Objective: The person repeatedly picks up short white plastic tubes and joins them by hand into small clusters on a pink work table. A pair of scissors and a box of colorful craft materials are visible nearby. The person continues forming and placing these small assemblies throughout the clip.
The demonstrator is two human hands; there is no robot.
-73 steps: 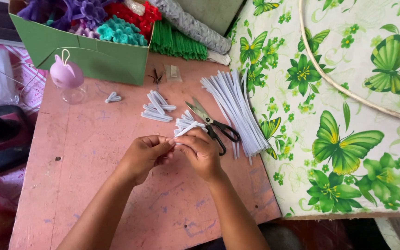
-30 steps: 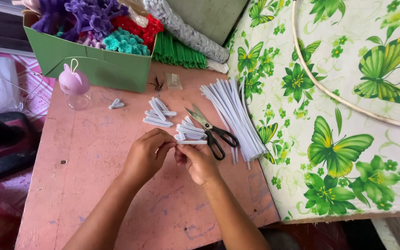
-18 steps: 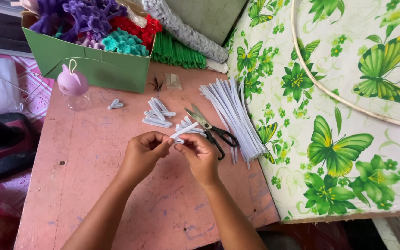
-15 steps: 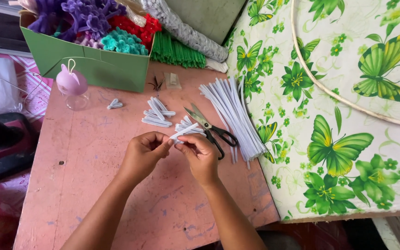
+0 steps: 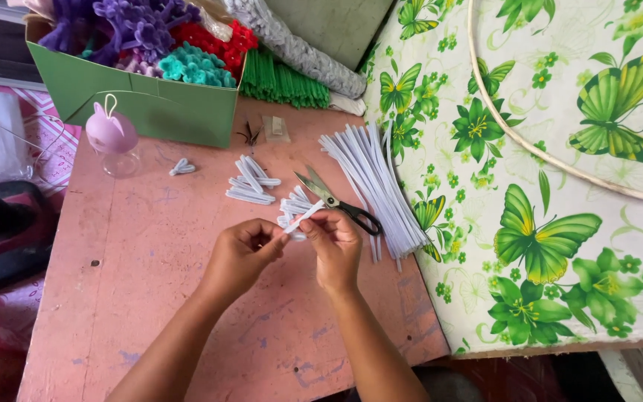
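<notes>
White pipe-cleaner piece (image 5: 303,218) is pinched between the fingertips of the left hand (image 5: 241,253) and the right hand (image 5: 334,242), above the pink table (image 5: 135,298). If the pinch is loosened, it may be dropped among the cut pieces (image 5: 251,186) or onto the scissors (image 5: 336,202) just behind.

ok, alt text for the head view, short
Two hands, left hand and right hand, hold a short white pipe cleaner between them over a pink table. Beyond lie scissors, a white pipe cleaner bundle and a green box.
</notes>
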